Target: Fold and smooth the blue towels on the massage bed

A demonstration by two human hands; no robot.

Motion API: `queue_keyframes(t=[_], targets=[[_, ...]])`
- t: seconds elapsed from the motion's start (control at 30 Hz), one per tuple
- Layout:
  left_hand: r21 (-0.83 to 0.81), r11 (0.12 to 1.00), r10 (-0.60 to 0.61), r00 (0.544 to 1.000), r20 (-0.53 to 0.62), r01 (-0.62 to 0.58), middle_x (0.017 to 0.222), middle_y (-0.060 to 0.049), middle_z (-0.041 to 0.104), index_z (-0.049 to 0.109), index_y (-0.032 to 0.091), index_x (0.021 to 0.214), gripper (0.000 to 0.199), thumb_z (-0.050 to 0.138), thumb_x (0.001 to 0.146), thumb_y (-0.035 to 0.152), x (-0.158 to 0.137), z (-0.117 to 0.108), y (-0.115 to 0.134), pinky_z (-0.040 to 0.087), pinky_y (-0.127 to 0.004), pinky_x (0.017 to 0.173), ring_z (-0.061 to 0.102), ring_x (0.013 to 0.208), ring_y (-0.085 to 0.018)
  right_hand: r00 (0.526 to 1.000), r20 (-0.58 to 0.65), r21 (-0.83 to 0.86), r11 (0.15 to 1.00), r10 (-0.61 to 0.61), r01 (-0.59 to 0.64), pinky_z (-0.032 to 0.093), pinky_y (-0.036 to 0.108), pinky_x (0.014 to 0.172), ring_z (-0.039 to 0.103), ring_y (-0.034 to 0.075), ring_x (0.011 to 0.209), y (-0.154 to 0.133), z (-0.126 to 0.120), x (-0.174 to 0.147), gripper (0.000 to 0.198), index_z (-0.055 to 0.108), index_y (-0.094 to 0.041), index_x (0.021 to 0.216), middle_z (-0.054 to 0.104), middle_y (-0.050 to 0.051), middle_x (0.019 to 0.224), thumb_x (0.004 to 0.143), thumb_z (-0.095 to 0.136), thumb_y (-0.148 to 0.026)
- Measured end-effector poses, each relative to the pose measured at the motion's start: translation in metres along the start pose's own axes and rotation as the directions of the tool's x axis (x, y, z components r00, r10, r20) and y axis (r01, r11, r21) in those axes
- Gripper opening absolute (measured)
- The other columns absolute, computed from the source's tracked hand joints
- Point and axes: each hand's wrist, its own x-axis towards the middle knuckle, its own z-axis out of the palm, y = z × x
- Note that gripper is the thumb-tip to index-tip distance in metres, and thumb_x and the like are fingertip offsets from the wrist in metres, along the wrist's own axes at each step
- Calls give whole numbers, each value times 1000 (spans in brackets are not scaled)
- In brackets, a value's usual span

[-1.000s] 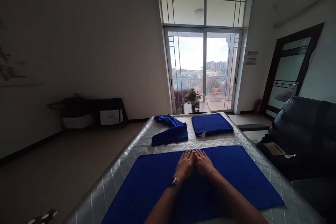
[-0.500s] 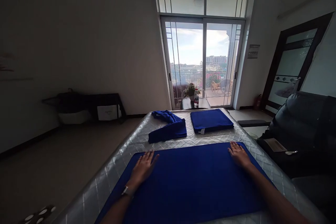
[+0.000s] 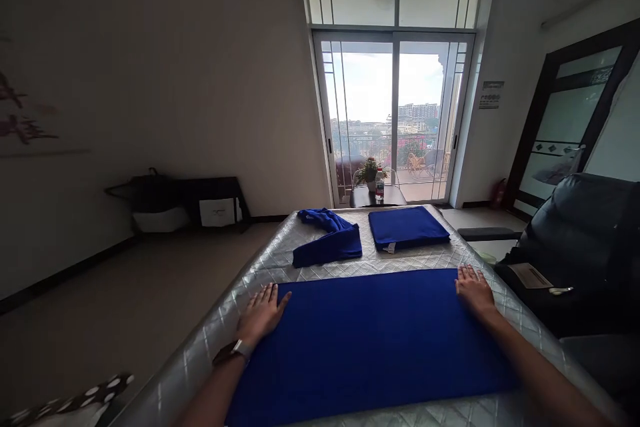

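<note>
A blue cloth (image 3: pixel 370 340) lies spread flat on the silver quilted mattress (image 3: pixel 200 353) in front of me. My left hand (image 3: pixel 261 313) rests flat at the cloth's far left corner, fingers stretched out, with a watch on the wrist. At the far right corner my right hand (image 3: pixel 475 288) lies palm down, its fingers extended over the edge. Both hands are open and hold nothing. Beyond the cloth, a crumpled blue cloth (image 3: pixel 330 240) lies on the left. Beside it on the right is a neatly folded blue cloth (image 3: pixel 407 227) with a white tag.
Past the mattress stands a small table (image 3: pixel 357 198) with a potted plant (image 3: pixel 369 172) and a bottle (image 3: pixel 379 185), before a sliding glass door (image 3: pixel 360 100). A dark armchair (image 3: pixel 560 233) is close on the right. Bags (image 3: pixel 217 212) sit by the left wall.
My hands have moved apart, the left one outward to the cloth's left edge and the right one outward to its right corner. The view has shifted slightly left.
</note>
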Motion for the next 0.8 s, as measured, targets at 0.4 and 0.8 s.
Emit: queue_keyframes(t=[0.4,0.8], targets=[[-200,784,577,809,-116,-588,160,-17,37,38,10,155,67,14,106,48,-84,4,238,29,-50,125,28,152,-25,825,-8,380,761,-565,526,15,42,125,18,23,154,-189,-16,-88,61,30,-9,159,24,12,165,103,24,-33],[-118,930,347,938,-26,-347,165,-10,31,36,19,157,70,25,100,58,-92,23,41,25,-51,125,26,153,-27,950,112,273,929,-290,251,14,43,126,13,21,155,-37,8,-81,70,26,-12,161,19,7,168,103,19,-49]])
